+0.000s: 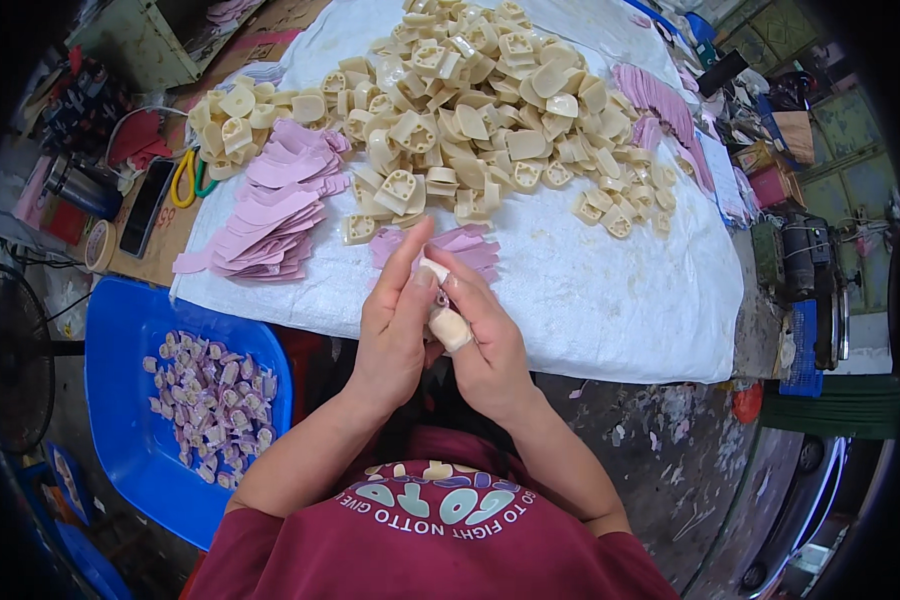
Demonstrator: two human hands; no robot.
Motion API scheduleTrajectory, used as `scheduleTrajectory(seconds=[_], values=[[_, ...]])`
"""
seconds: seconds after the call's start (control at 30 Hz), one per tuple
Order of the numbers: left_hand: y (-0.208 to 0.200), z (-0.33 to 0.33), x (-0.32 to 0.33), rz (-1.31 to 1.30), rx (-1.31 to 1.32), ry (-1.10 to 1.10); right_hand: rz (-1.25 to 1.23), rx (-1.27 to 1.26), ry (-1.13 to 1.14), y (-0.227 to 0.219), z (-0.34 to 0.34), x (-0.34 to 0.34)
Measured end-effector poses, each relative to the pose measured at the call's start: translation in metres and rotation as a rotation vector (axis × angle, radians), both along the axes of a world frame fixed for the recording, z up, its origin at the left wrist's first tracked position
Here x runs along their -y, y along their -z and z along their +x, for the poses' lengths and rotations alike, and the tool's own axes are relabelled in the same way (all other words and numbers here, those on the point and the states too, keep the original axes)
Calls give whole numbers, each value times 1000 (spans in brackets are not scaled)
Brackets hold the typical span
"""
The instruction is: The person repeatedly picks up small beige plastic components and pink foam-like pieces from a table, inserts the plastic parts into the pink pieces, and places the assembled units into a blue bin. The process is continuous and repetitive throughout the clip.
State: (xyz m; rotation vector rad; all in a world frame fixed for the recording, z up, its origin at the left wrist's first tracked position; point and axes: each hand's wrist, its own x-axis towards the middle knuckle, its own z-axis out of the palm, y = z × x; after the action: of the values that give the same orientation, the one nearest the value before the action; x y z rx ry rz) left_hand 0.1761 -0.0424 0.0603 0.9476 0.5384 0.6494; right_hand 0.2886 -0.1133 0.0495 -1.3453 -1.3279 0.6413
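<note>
My left hand (390, 335) and my right hand (490, 350) come together over the near edge of the white-covered table (610, 310). Between them they grip a small cream piece (451, 328), which looks like a plastic shoe heel. Fingers and thumbs hide part of it. Just beyond my fingertips lies a small pile of pink cut strips (470, 247). Farther back rises a large heap of cream shoe heels (470, 120), several showing hollow, ribbed undersides. A taller stack of pink cut pieces (275, 215) lies to the left of my hands.
Below the table at left, a blue basin (120, 400) holds many pink-wrapped heels (215, 400). Yellow-handled scissors (182, 180), a phone (148, 208), a tape roll (99, 245) and a dark flask (82, 188) lie at left. More pink pieces (655, 100) fan out at far right.
</note>
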Motion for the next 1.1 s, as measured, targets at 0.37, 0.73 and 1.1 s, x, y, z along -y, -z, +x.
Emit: scheduleTrajectory(seconds=[0.37, 0.73, 1.1], values=[[-9, -14, -1, -123, 121, 208, -11, 198, 21, -9, 16, 12], [-8, -22, -3, -325, 344, 298, -108, -766, -106, -26, -3, 17], [-19, -19, -25, 1446, -185, 299, -529, -847, -64, -21, 42, 27]])
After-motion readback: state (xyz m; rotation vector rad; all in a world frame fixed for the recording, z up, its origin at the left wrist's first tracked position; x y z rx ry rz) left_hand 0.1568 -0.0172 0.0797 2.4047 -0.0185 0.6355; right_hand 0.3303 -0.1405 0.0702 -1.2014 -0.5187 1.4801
